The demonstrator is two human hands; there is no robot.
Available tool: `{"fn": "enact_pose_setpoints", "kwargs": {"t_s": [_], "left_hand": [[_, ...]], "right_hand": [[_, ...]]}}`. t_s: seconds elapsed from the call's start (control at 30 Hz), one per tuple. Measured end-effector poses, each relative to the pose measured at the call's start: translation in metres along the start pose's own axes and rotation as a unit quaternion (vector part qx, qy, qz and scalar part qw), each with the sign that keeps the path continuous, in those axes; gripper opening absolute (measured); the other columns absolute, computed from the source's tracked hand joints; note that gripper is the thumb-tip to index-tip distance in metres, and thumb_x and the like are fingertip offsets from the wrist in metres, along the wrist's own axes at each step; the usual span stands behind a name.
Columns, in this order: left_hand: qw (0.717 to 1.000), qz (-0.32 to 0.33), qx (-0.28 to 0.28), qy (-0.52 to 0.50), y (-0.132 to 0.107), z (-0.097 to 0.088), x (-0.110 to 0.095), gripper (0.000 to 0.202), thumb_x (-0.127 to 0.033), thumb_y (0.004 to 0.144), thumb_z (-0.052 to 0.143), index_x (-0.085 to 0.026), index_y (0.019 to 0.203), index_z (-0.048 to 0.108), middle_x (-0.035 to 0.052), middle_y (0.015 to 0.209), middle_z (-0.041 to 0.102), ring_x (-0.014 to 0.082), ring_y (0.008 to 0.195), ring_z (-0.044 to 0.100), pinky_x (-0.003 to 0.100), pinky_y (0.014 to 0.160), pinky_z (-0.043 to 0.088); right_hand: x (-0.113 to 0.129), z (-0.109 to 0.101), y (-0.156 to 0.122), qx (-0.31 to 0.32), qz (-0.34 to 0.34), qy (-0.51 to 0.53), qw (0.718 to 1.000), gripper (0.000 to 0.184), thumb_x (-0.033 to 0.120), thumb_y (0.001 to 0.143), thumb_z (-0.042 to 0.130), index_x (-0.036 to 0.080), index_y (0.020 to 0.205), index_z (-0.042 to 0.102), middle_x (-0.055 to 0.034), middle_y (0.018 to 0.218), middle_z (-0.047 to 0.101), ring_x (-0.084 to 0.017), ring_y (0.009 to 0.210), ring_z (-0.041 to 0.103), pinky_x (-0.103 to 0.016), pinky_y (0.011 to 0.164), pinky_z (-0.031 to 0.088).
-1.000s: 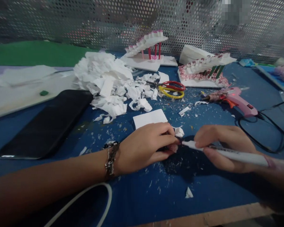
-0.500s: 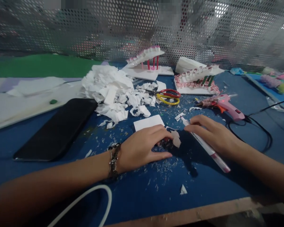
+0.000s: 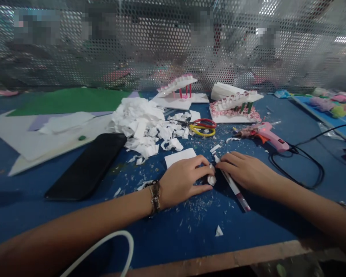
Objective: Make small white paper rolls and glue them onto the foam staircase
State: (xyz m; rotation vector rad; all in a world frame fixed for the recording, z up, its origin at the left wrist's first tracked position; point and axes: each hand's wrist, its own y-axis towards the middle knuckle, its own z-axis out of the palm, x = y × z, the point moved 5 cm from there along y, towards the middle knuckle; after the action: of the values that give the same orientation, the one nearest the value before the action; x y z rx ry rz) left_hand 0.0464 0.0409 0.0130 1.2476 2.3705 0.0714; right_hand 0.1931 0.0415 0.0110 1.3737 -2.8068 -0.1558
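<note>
My left hand (image 3: 187, 177), with a bracelet at the wrist, rests on the blue table. Its curled fingers and thumb close around a small crumpled white paper piece (image 3: 211, 179), partly hidden by the fingertips. Just to the right, my right hand (image 3: 245, 169) grips a slim pen (image 3: 232, 184) with a white barrel and a clear, reddish end. The pen lies slanted, close to the tabletop, its upper end pointing away from me. A white card (image 3: 180, 157) sits behind my left hand, partly covered by it.
Behind lie a torn paper heap (image 3: 138, 119), red-and-yellow-handled scissors (image 3: 203, 127) and two small stair models (image 3: 178, 86) (image 3: 236, 105). A pink glue gun (image 3: 269, 136) with a black cord is at right. A black phone (image 3: 89, 165) lies left; a white cable (image 3: 127, 234) loops in front.
My right hand and the pen have moved left, closer to my left hand. The paper piece now sits nearer my left thumb and fingertips. The head view has shifted slightly.
</note>
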Motion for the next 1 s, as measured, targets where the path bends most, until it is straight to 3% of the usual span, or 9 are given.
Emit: {"fn": "enact_pose_setpoints", "kwargs": {"t_s": [0.13, 0.27, 0.4, 0.53, 0.77, 1.0], "left_hand": [[0.999, 0.013, 0.001, -0.041, 0.002, -0.001, -0.002, 0.009, -0.025, 0.082, 0.054, -0.016, 0.085, 0.057, 0.0051, 0.098, 0.055, 0.0163, 0.088, 0.053, 0.028, 0.076, 0.041], [0.995, 0.031, 0.039, -0.084, 0.001, 0.002, -0.003, 0.008, -0.021, 0.081, 0.054, -0.015, 0.086, 0.054, 0.0034, 0.088, 0.058, 0.0149, 0.082, 0.053, 0.026, 0.074, 0.042], [0.987, 0.086, 0.061, -0.125, -0.003, 0.002, -0.010, 0.015, -0.028, 0.080, 0.057, -0.016, 0.088, 0.056, 0.0056, 0.091, 0.057, 0.0161, 0.087, 0.053, 0.026, 0.077, 0.043], [0.976, 0.156, 0.090, -0.123, -0.007, 0.004, -0.021, 0.013, -0.022, 0.085, 0.049, -0.016, 0.091, 0.058, 0.0072, 0.092, 0.058, 0.0157, 0.086, 0.056, 0.025, 0.079, 0.044], [0.984, 0.104, 0.076, -0.124, -0.005, 0.004, -0.018, 0.022, -0.019, 0.089, 0.040, -0.013, 0.099, 0.059, 0.0095, 0.097, 0.056, 0.0152, 0.091, 0.055, 0.024, 0.082, 0.045], [0.983, 0.146, 0.073, -0.083, -0.008, 0.009, -0.018, 0.028, -0.035, 0.084, 0.050, -0.015, 0.101, 0.059, 0.0098, 0.095, 0.060, 0.0185, 0.087, 0.056, 0.028, 0.078, 0.046]], "right_hand": [[0.003, -0.007, -0.001, -0.053, 0.014, 0.070, 0.996, 0.024, 0.012, 0.086, 0.037, 0.015, 0.105, 0.052, -0.0082, 0.096, 0.055, -0.017, 0.089, 0.052, -0.031, 0.076, 0.045], [0.009, -0.018, -0.003, -0.126, -0.001, 0.161, 0.979, 0.023, 0.012, 0.085, 0.039, 0.015, 0.104, 0.050, -0.0072, 0.095, 0.057, -0.015, 0.087, 0.054, -0.028, 0.076, 0.046], [0.014, -0.019, -0.004, -0.129, -0.022, 0.173, 0.976, 0.023, 0.014, 0.084, 0.040, 0.016, 0.105, 0.050, -0.0070, 0.093, 0.058, -0.014, 0.086, 0.054, -0.028, 0.074, 0.047], [0.012, -0.018, -0.004, -0.135, -0.018, 0.167, 0.977, 0.020, 0.015, 0.085, 0.040, 0.015, 0.102, 0.051, -0.0069, 0.091, 0.058, -0.014, 0.085, 0.054, -0.028, 0.074, 0.047], [0.012, -0.020, -0.004, -0.133, -0.028, 0.159, 0.978, 0.020, 0.013, 0.085, 0.040, 0.015, 0.099, 0.053, -0.0063, 0.088, 0.058, -0.013, 0.082, 0.053, -0.027, 0.072, 0.047], [0.008, -0.021, -0.004, -0.147, -0.019, 0.149, 0.978, 0.017, 0.012, 0.083, 0.042, 0.016, 0.094, 0.054, -0.0065, 0.086, 0.058, -0.013, 0.081, 0.054, -0.025, 0.071, 0.046]]}}
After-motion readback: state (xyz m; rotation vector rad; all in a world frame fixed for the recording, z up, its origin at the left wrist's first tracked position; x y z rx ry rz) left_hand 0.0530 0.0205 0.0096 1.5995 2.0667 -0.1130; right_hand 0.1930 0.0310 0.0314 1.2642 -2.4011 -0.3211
